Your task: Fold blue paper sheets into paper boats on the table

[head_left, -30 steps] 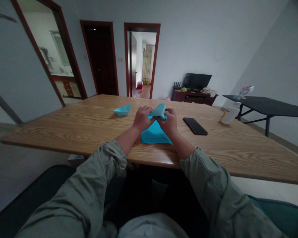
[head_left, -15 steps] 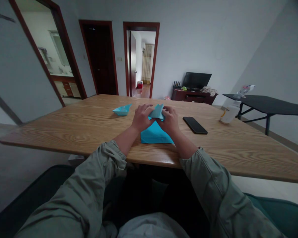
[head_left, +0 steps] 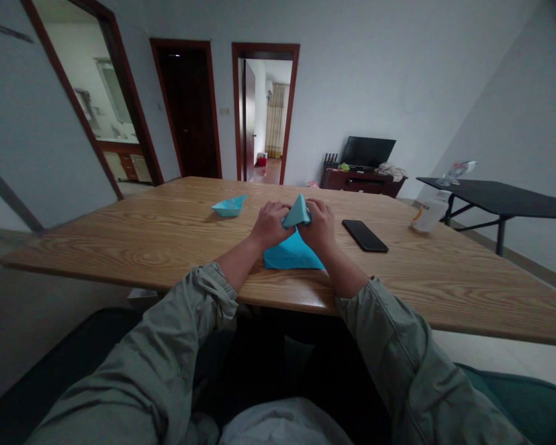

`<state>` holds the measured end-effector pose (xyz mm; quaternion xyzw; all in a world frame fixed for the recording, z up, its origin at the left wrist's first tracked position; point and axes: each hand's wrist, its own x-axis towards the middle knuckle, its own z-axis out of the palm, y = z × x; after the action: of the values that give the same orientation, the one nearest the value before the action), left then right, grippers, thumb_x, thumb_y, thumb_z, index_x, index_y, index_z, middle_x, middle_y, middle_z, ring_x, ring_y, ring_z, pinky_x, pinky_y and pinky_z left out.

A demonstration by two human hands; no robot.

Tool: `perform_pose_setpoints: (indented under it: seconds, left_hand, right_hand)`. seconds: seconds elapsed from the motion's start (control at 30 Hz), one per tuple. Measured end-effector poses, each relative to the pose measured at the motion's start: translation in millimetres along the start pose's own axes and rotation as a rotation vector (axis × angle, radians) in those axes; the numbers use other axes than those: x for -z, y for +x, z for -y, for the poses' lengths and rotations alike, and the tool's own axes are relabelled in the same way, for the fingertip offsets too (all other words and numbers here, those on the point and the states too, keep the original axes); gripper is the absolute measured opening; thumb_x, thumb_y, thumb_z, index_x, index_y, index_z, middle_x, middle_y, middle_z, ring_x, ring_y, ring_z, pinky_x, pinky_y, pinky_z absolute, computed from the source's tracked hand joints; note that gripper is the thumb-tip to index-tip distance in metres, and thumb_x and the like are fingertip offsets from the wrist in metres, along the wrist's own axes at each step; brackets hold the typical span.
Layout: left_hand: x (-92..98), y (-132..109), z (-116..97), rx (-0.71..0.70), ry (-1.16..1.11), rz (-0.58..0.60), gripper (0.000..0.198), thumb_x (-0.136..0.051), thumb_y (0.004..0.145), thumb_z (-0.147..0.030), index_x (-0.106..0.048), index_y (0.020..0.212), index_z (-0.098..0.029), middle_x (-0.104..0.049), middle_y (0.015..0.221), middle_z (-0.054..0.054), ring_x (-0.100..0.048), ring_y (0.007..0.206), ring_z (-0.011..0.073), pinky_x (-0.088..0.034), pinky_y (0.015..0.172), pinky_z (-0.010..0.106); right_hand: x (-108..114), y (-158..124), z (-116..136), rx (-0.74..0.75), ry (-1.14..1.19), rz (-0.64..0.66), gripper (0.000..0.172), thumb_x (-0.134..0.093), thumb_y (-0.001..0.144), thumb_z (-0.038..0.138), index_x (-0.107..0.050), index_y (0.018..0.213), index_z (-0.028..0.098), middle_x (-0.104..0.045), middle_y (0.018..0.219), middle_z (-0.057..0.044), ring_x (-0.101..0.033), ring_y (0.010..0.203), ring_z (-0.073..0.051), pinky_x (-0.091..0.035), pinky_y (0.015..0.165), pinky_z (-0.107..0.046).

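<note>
Between my two hands, a little above the table, is a folded piece of light-blue paper (head_left: 297, 212) with a pointed, triangular top. My left hand (head_left: 272, 224) grips its left side, fingers curled behind it. On its right side my right hand (head_left: 320, 224) holds on in the same way, and some of its fingertips are hidden behind the paper. Below and behind my wrists lies a brighter blue sheet of paper (head_left: 291, 253), flat on the wood. Off to the left, a light-blue folded paper boat (head_left: 230, 206) sits by itself.
The wooden table (head_left: 157, 247) spreads wide in front of me. A black phone (head_left: 364, 235) lies right of my right hand. Farther right stands a whitish plastic container (head_left: 427, 214). Beyond the table's right side is a black folding table (head_left: 505, 194).
The folded paper has turned in my hands, so its spread, two-pointed top now shows as one triangular peak. My left hand has shifted slightly right; the boat and blue sheet stay put.
</note>
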<state>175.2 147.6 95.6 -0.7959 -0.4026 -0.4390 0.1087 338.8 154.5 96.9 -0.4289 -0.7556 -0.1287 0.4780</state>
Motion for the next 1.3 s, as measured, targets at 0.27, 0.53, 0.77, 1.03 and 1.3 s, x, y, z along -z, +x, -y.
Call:
perform_pose_setpoints:
  seconds: [0.27,0.53,0.77,1.03,1.3]
  left_hand:
    - [5.7,2.6,9.5,0.017,-0.073,0.022,0.020,-0.069,0.071,-0.024,-0.065,0.090,-0.020,-0.069,0.102,0.005,-0.059,0.100,0.0232,-0.044,0.094,0.039]
    - [4.2,1.4,9.6,0.117,-0.119,-0.048,0.021,-0.068,0.075,-0.028,-0.060,0.093,-0.019,-0.066,0.091,0.004,-0.061,0.090,0.0216,-0.048,0.082,0.035]
    - [-3.2,3.7,2.8,0.192,-0.050,-0.105,0.021,-0.063,0.078,-0.023,-0.056,0.096,-0.019,-0.064,0.096,0.008,-0.060,0.096,0.0258,-0.047,0.085,0.038]
    - [-5.3,1.1,1.5,0.073,-0.152,-0.037,0.046,-0.056,0.078,-0.012,-0.052,0.123,-0.020,-0.065,0.114,0.008,-0.060,0.104,0.0239,-0.046,0.094,0.037]
    - [-4.4,0.5,6.9,0.007,-0.158,-0.003,0.060,-0.060,0.076,-0.016,-0.046,0.135,-0.019,-0.059,0.130,0.009,-0.054,0.119,0.0247,-0.040,0.104,0.039]
  right_hand:
    - [-1.5,1.2,-4.9,-0.004,-0.008,0.033,0.030,-0.058,0.073,0.018,-0.064,0.102,0.021,-0.064,0.113,-0.011,-0.053,0.103,-0.031,-0.040,0.089,-0.044]
    - [-6.6,0.5,-4.1,-0.025,0.013,0.063,0.027,-0.059,0.076,0.026,-0.062,0.102,0.019,-0.068,0.099,-0.010,-0.057,0.096,-0.030,-0.040,0.086,-0.042]
    - [-13.1,0.4,3.5,-0.039,0.031,0.036,0.030,-0.058,0.075,0.023,-0.060,0.104,0.019,-0.067,0.099,-0.011,-0.056,0.096,-0.030,-0.040,0.085,-0.042]
    - [-13.8,-0.6,0.5,-0.010,0.059,0.008,0.040,-0.058,0.070,0.021,-0.055,0.110,0.018,-0.063,0.107,-0.013,-0.054,0.101,-0.032,-0.041,0.089,-0.045]
    - [-14.5,-2.5,-2.3,0.033,0.112,0.065,0.045,-0.056,0.068,0.018,-0.056,0.113,0.018,-0.066,0.105,-0.012,-0.055,0.099,-0.030,-0.044,0.089,-0.043]
